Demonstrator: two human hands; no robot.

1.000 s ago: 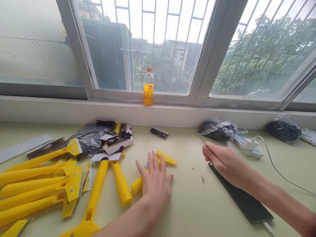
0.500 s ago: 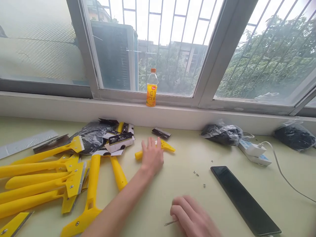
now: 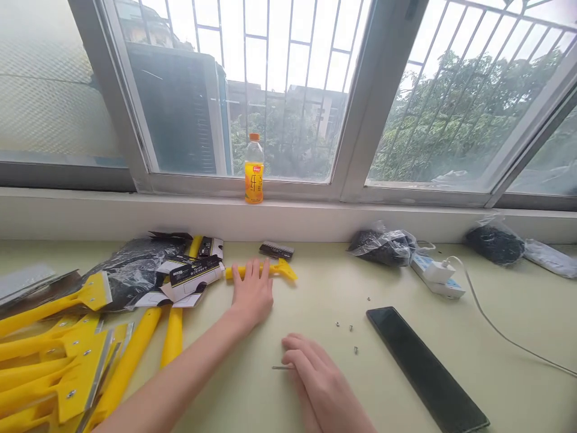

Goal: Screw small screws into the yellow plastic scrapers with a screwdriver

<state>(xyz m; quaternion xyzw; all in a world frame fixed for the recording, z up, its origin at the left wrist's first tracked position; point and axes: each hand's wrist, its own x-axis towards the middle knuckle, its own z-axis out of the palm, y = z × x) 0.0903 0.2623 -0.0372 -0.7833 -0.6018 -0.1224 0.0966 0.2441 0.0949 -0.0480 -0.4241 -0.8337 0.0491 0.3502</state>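
Note:
My left hand [image 3: 252,293] lies flat, fingers spread, on a small yellow scraper [image 3: 283,269] that rests crosswise on the pale green table [image 3: 509,367]. My right hand [image 3: 321,380] is low in the middle, fingers curled around a thin metal tool [image 3: 280,367] whose tip pokes out to the left and lies near the table top. A few tiny screws [image 3: 350,328] are scattered just right of it.
Several long yellow scrapers [image 3: 67,361] pile at the left beside black bags and label cards [image 3: 192,273]. A black slab [image 3: 424,367] lies to the right. A power strip with cable [image 3: 436,273], two dark bags and an orange drink bottle [image 3: 254,171] line the window side.
My left hand pushed the small scraper away toward the window sill and turned it crosswise. My right hand came down from the right with the thin tool to the table's middle.

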